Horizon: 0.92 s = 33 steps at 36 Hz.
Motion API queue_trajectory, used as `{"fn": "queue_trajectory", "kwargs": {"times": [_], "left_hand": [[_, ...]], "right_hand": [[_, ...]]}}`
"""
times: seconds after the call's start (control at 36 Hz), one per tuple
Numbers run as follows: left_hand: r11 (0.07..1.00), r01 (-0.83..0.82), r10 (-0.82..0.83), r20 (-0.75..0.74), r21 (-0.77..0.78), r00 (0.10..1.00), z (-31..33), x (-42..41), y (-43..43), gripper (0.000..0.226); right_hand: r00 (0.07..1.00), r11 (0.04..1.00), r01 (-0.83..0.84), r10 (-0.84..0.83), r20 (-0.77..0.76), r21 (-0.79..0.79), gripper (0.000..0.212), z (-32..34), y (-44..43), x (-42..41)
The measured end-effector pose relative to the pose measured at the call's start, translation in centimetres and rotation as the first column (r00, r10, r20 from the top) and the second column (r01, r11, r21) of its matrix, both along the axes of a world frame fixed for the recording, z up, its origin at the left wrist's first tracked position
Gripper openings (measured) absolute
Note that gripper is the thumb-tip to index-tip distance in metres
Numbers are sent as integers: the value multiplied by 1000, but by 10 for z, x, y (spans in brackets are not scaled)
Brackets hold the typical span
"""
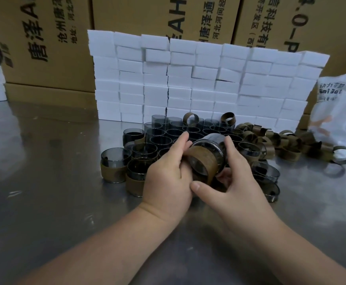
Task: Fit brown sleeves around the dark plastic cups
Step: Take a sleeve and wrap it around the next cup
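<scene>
Frame centre, nearest: left hand [168,177] and right hand [235,182] both clamping one dark cup [215,140], tilted above table [44,192]. Brown sleeve [205,161] sitting round its body, probably being seated.
Left of hands: few sleeved cups [113,170] standing finished.
Behind: many bare cups [160,140] waiting.
Centre right: loose sleeves [270,140] lying heaped.
Judgement: most of job lying ahead.

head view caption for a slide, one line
Left hand and right hand grip a tilted dark cup with a brown sleeve around it, above more cups.

Dim, soft overhead light — dull glare on the table [44,161] — edges bowed.
</scene>
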<state>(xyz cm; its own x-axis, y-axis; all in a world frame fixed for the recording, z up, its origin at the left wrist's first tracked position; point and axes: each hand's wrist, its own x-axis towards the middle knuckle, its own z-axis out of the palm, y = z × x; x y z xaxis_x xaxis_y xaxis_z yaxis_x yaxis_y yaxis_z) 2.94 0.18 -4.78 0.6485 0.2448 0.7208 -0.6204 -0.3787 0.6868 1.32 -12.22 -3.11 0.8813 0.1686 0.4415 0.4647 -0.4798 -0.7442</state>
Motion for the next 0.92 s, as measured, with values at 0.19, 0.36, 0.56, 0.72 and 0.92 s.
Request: {"fn": "queue_trajectory", "kwargs": {"times": [0.19,0.36,0.56,0.72,0.92], "left_hand": [[998,-28,28,5,59,1000,2,0,-1,52],[990,104,-111,68,98,992,2,-6,-3,46],[922,73,-103,60,379,993,3,-11,-2,68],[904,93,-130,62,418,990,2,-10,-3,53],[934,99,-130,66,343,989,-2,-7,-6,70]], "right_hand": [[999,999,39,-39,-6,-2,97,4,-2,0],[996,988,87,-85,-18,129,82,10,-7,-1],[997,988,52,-44,-58,148,73,5,-7,4],[992,985,31,-9,-124,169,75,-2,-8,6],[981,946,-33,92,-169,323,88,-8,-4,10]]}}
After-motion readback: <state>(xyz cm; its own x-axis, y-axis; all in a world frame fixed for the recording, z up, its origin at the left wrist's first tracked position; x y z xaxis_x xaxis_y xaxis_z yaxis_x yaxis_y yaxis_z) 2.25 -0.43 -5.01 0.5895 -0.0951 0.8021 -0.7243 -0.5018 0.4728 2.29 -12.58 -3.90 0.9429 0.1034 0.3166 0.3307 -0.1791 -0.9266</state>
